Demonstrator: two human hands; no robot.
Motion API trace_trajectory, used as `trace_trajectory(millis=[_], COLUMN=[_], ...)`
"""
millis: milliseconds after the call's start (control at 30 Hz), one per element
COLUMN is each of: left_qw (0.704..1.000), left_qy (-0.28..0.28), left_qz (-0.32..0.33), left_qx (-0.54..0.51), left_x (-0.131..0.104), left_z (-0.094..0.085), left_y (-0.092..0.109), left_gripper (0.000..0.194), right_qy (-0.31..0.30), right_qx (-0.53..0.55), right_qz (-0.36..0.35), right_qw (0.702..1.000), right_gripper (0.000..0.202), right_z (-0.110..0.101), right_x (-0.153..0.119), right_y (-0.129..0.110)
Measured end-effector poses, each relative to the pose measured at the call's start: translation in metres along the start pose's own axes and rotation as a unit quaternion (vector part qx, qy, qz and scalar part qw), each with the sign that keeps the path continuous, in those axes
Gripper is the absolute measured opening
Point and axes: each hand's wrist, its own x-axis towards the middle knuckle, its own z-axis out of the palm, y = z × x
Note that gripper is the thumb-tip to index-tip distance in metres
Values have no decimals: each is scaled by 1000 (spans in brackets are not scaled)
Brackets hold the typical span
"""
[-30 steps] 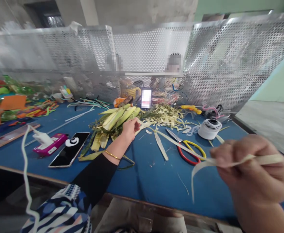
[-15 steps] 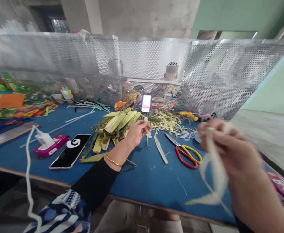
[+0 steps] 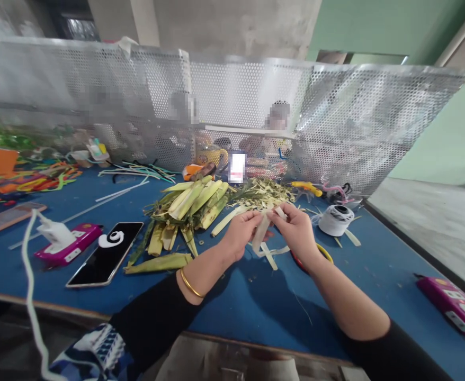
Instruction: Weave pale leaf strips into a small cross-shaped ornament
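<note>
My left hand point(image 3: 240, 233) and my right hand point(image 3: 295, 226) are close together above the blue table point(image 3: 232, 301). Both pinch pale corn husk strips point(image 3: 260, 234), and loose ends hang below the fingers. The exact spot where the strips meet is partly hidden by the fingertips. To the left of my hands lies a pile of green-yellow corn husks point(image 3: 193, 198). Scissors with red and yellow handles point(image 3: 325, 253) are mostly covered by my right hand and forearm. A spool of white thread point(image 3: 336, 220) stands to the right of my right hand.
A dark phone point(image 3: 107, 256) and a purple power strip point(image 3: 71, 243) with a white cable lie left. Husk scraps point(image 3: 262, 191) are heaped behind my hands. Another purple power strip point(image 3: 455, 307) is at right. A perforated metal screen point(image 3: 252, 90) crosses the back, with people behind it.
My right hand has come from the right foreground to my left hand, carrying its husk strip. It now overlaps the scissors, and the thread spool has come into full view.
</note>
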Motion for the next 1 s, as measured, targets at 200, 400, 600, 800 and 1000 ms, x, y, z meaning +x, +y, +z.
trace_trajectory(millis=[200,400,600,800,1000], left_qw=[998,994,996,991,993], left_qy=[3,-4,-71,-119,-107], left_qz=[20,44,-22,-47,-33], left_qx=[52,100,56,34,47], left_x=[-1,-2,-3,-3,-4], left_z=[3,2,2,0,1], left_y=[-5,-7,-9,-10,-9], left_gripper=[13,16,27,30,31], right_qy=[-16,-34,-19,-6,-4], right_qx=[18,56,-21,-58,-96], right_qz=[18,29,0,-58,-107], right_qw=[1000,997,1000,997,990], right_gripper=[15,16,14,17,23], right_z=[4,3,1,-1,-2], right_x=[0,2,0,1,0], right_y=[7,10,11,13,12])
